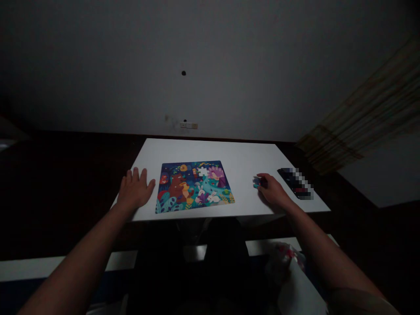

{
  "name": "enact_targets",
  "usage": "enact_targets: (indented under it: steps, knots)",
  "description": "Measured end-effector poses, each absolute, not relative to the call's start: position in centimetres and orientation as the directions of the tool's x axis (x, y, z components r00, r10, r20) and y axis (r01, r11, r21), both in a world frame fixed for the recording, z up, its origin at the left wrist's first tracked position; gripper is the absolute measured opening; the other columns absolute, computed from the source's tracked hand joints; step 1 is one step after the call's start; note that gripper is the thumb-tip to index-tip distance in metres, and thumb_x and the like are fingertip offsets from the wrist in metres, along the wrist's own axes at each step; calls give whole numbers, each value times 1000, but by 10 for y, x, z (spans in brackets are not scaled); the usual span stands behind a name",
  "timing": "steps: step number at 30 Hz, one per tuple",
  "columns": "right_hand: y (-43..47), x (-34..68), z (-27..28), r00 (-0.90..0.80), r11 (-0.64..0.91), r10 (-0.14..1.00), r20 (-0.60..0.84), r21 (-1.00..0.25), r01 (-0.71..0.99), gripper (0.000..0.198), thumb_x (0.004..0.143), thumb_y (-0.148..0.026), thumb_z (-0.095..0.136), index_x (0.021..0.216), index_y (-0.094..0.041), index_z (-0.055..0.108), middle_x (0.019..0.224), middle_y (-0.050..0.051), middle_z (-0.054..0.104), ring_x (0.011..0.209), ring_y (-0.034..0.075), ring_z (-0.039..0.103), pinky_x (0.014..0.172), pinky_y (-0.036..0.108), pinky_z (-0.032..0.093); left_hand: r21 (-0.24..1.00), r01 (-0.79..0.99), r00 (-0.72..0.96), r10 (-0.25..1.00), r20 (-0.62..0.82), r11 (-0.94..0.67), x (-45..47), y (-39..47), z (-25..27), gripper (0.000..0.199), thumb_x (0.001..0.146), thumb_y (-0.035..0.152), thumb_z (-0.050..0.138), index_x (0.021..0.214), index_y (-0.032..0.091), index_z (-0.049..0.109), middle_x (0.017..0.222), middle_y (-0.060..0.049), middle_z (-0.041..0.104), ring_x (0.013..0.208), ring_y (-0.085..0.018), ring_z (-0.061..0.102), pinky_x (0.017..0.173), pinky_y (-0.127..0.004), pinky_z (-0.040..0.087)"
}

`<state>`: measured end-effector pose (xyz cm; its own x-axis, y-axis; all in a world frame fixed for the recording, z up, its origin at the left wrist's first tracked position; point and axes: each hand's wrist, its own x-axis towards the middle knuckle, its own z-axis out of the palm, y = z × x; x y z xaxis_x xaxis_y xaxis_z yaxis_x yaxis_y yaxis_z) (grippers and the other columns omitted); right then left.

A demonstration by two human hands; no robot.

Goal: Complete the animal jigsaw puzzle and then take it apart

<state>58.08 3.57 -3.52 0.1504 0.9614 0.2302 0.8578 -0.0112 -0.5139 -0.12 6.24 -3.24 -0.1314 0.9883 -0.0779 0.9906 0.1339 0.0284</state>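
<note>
Bare forearms point(75, 258) flank a jigsaw puzzle point(195, 189) on a white table point(246, 153)

Nearest the camera, the forearms slope in over dark-clad legs point(226, 245), with a plastic bag point(278, 264) below the right one. The left hand point(135, 189) lies palm down on the table, fingers spread and holding nothing, the thumb just beside the puzzle but seemingly apart from it; laid so flat, it probably props the arm. The right hand point(271, 191) is drawn into a pinch, thumb and fingertips nearly together on a puzzle piece point(256, 181). That grip suits something small and thin; the fingers hide part of it, so whether there is more than one piece I cannot tell. The puzzle lies flat between the hands, nearer the left, rabbits along its near side; white shows through a gap point(202, 171) near its far edge. Outward of the right hand lies a dark, pixelated object point(292, 180), which would hinder a move that way. Beyond rise a dim wall point(229, 87) with sockets point(189, 125) and, at right, a striped curtain point(367, 109)
</note>
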Motion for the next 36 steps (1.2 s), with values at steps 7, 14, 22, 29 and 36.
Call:
enact_targets:
  steps: [7,14,22,29,36]
  knots:
    - [32,550,-31,227,3,958,178,-793,609,48,86,-32,87,134,-30,78,128,18,83,105,37,87,99,53,73,8,997,-82,996,-47,83,3,84,-35,90,124,60,23,194,5,36,202,-30,24,189,-50,21,151,-67,24]
    - [70,498,-13,21,54,997,68,-914,403,27,95,-41,83,117,-26,76,112,11,90,104,32,89,101,48,74,46,996,-71,996,-58,74,8,97,-31,88,125,61,26,195,9,35,203,-25,22,190,-49,19,152,-66,24]
    - [123,431,-7,-251,96,968,-28,-879,468,26,98,-21,78,124,-20,77,92,3,87,82,24,83,78,33,65,40,996,-73,995,-72,76,11,92,-25,86,126,60,29,195,9,36,203,-25,22,190,-48,19,152,-64,25]
    - [137,410,-20,-229,104,972,-49,-786,610,28,103,-23,81,131,-19,83,87,1,85,74,20,75,72,30,54,38,995,-86,994,-62,88,13,90,-23,83,126,59,35,195,12,39,203,-23,25,190,-46,22,151,-63,27]
    - [146,401,-22,-249,159,968,-15,-731,663,34,106,-25,81,139,-17,89,96,4,86,86,20,75,79,31,53,45,995,-88,993,-76,91,14,89,-22,84,126,59,33,195,11,37,204,-24,23,190,-47,20,152,-63,24]
